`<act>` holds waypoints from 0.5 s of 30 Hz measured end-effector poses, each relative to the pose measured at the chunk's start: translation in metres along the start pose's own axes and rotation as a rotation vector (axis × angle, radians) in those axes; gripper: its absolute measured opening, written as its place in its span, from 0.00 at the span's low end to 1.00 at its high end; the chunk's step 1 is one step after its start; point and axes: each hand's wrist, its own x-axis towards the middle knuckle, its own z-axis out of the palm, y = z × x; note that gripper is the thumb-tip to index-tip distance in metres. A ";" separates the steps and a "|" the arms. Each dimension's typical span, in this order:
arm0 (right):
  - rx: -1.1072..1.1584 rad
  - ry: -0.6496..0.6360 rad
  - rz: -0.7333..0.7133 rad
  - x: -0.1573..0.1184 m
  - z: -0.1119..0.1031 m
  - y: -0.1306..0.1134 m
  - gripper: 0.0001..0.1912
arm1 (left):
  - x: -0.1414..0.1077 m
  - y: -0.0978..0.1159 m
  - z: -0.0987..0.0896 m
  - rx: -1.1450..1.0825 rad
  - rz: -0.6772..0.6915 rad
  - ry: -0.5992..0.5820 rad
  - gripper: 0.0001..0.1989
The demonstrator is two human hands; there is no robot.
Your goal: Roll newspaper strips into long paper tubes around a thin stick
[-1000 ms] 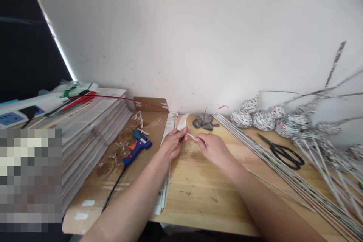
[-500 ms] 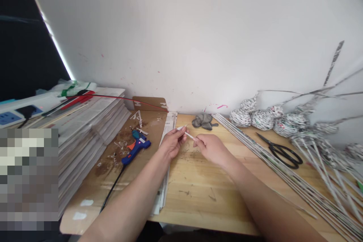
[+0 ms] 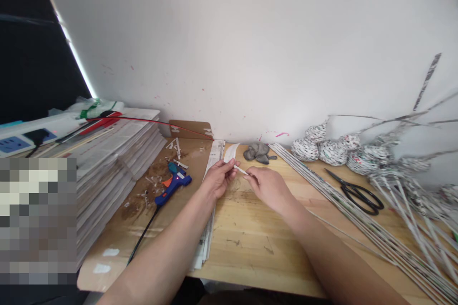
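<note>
Between my hands is a thin white paper tube (image 3: pixel 242 170), slanting down to the right. My left hand (image 3: pixel 218 179) pinches its upper left end between thumb and fingers. From there a loose, curved strip of white paper (image 3: pixel 232 151) rises above the fingertips. My right hand (image 3: pixel 269 187) is closed on the tube's lower right end, fingertips together. Just left of my left hand lies a stack of cut newspaper strips (image 3: pixel 215 152). A thin stick (image 3: pixel 352 235) shows beyond my right forearm; whether it joins the tube is hidden.
A blue glue gun (image 3: pixel 173 184) lies on stained cardboard (image 3: pixel 143 228) by a tall newspaper stack (image 3: pixel 132 147). Behind my hands sits a grey cloth (image 3: pixel 257 152). To the right are long paper rods (image 3: pixel 322 190), black scissors (image 3: pixel 358 193) and several woven paper gourds (image 3: pixel 332 151).
More of the paper strip now stands out above my left hand. The thin stick past my right forearm shows along more of its length. Both hands keep nearly the same place.
</note>
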 end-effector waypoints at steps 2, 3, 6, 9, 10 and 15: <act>-0.014 -0.010 0.007 0.000 0.000 0.000 0.15 | 0.001 -0.001 -0.001 0.001 0.007 -0.002 0.05; -0.014 -0.019 0.011 0.000 0.000 0.001 0.16 | 0.001 -0.001 -0.002 0.005 0.008 -0.001 0.05; -0.002 -0.037 0.015 0.000 0.000 0.002 0.16 | 0.002 -0.002 -0.003 0.018 0.011 0.005 0.05; 0.013 -0.033 0.010 0.001 0.000 0.002 0.16 | 0.001 -0.002 -0.002 0.011 0.020 -0.012 0.06; 0.021 -0.028 0.009 0.001 0.000 0.002 0.16 | 0.000 -0.002 -0.001 0.006 0.020 -0.017 0.05; 0.114 -0.017 0.038 0.002 -0.001 0.005 0.17 | -0.002 0.000 0.002 -0.004 -0.003 -0.034 0.02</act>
